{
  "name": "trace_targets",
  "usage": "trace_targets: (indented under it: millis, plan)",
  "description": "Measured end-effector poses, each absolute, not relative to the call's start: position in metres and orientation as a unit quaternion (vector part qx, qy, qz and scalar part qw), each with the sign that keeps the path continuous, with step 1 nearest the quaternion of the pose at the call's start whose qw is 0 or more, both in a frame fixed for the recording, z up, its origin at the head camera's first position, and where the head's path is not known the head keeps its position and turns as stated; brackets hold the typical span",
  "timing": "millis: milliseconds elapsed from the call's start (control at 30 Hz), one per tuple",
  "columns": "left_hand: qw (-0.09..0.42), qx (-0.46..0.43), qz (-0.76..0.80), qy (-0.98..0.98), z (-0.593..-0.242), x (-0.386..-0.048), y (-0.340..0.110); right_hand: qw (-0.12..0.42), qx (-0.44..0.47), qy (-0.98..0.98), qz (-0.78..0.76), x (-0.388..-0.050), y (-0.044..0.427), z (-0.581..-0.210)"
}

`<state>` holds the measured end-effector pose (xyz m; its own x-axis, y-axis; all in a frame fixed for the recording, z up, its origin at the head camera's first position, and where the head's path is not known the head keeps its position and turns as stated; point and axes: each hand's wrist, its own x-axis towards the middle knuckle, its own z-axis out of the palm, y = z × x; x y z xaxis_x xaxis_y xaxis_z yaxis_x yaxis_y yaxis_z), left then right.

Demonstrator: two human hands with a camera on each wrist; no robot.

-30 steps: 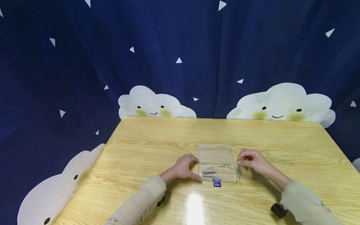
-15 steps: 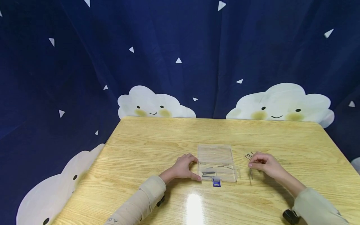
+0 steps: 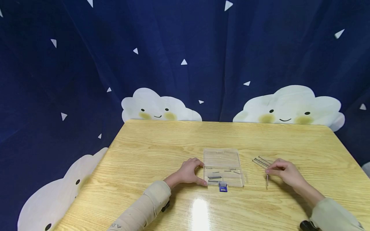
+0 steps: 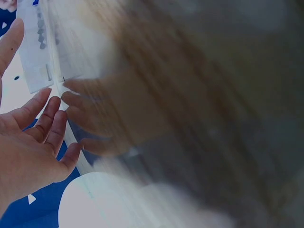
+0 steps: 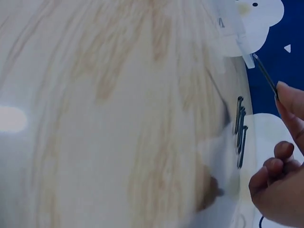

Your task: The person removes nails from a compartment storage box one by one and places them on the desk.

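Slim dark metal nail [image 3: 267, 180]: where do we locate it?

We locate it right of centre, in the lower half of the head view, pinched between the thumb and fingers of the right hand [image 3: 286, 173]. It points downward there; we cannot tell whether its lower end touches the pale wood-grain table [image 3: 159, 144].

What do we record beside that hand?

We record several loose dark metal nails [image 3: 261, 161], lying close together on a slant at the hand's upper left.

And the left hand [image 3: 188, 171]?

We find it at lower centre, thumb and fingers spread wide apart at the left edge of the clear rectangular plastic box [image 3: 221, 158]. We cannot tell how firmly it presses.

How do we read the box?

We read it as unfolded, with a blue plastic latch [image 3: 223, 188] on its lower edge. Long grey metal nails [image 3: 215, 177] lie in its lower left part. Dark blue cloth [image 3: 173, 32] printed with white clouds fills the upper frame.
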<state>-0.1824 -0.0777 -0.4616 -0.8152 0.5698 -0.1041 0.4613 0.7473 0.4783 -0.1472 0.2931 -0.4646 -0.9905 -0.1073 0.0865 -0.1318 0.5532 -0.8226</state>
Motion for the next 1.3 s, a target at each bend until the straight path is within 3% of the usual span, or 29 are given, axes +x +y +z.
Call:
trace_targets:
  millis: [467,1300]
  plan:
    - [0.121,0.277,0.226,0.926,-0.463,-0.183,-0.078,-0.037,0.0,-0.914,0.404,-0.144,0.305,-0.472]
    - [0.131,0.273,0.23,0.925,-0.462,-0.183,-0.077,0.022,0.01,-0.932,0.363,-0.139,0.299,-0.461]
